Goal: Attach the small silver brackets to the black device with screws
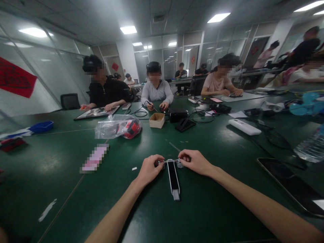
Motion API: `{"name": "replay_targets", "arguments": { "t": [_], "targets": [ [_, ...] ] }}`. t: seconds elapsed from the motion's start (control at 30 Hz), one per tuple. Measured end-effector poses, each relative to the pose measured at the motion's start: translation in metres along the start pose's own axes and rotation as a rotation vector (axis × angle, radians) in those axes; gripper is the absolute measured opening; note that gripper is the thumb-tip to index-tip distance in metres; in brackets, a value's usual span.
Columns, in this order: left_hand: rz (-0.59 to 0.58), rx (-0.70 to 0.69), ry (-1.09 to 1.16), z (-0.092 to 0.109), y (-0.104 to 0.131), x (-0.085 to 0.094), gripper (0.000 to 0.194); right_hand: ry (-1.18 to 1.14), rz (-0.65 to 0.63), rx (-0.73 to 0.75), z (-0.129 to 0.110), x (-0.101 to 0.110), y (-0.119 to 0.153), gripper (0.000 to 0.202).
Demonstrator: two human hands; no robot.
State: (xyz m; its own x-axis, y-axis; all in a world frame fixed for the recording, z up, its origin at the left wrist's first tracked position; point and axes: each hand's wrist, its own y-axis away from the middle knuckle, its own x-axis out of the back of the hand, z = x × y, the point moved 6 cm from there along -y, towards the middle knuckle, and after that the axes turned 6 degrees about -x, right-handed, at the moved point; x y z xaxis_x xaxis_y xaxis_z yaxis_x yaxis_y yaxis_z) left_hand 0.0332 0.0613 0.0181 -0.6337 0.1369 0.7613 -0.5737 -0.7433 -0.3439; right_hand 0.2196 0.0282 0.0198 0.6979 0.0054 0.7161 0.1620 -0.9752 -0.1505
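Observation:
A narrow device with a black face and white edges (pixel 173 177) lies on the green table (pixel 141 209), its silver end pointing toward me. My left hand (pixel 151 167) pinches a small metallic piece beside the device's far end on the left. On the other side, my right hand (pixel 193 161) has its fingers closed at another small metallic piece (pixel 180 164), near the same far end. Both pieces are too small to make out clearly. A thin strip (pixel 174 146) lies just beyond my hands.
A clear plastic bag with red items (pixel 118 127), a small open box (pixel 157 120) and a black stand (pixel 185 125) sit farther back. On the right are a white device (pixel 244 127), cables and a dark tablet (pixel 288 185). Several people sit across the table.

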Motion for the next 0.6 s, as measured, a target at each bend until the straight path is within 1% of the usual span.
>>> {"name": "replay_targets", "arguments": {
  "t": [0.1, 0.37, 0.5, 0.6],
  "targets": [
    [0.002, -0.008, 0.0, -0.0001, 0.0, -0.0006, 0.016, -0.018, -0.011, -0.001, -0.0012, -0.0068, 0.001, 0.015],
    [-0.001, -0.013, 0.012, -0.0008, 0.0001, -0.0016, 0.016, 0.082, 0.013, 0.069, -0.0006, -0.0026, 0.0018, 0.017],
    [-0.013, -0.002, 0.015, -0.0013, 0.0, -0.0019, 0.017, 0.076, -0.019, 0.049, 0.0026, -0.006, 0.0015, 0.019],
    [-0.023, 0.003, 0.012, -0.0016, -0.0001, -0.0021, 0.017, 0.061, -0.014, 0.039, 0.0031, -0.006, 0.0015, 0.019]
  ]
}}
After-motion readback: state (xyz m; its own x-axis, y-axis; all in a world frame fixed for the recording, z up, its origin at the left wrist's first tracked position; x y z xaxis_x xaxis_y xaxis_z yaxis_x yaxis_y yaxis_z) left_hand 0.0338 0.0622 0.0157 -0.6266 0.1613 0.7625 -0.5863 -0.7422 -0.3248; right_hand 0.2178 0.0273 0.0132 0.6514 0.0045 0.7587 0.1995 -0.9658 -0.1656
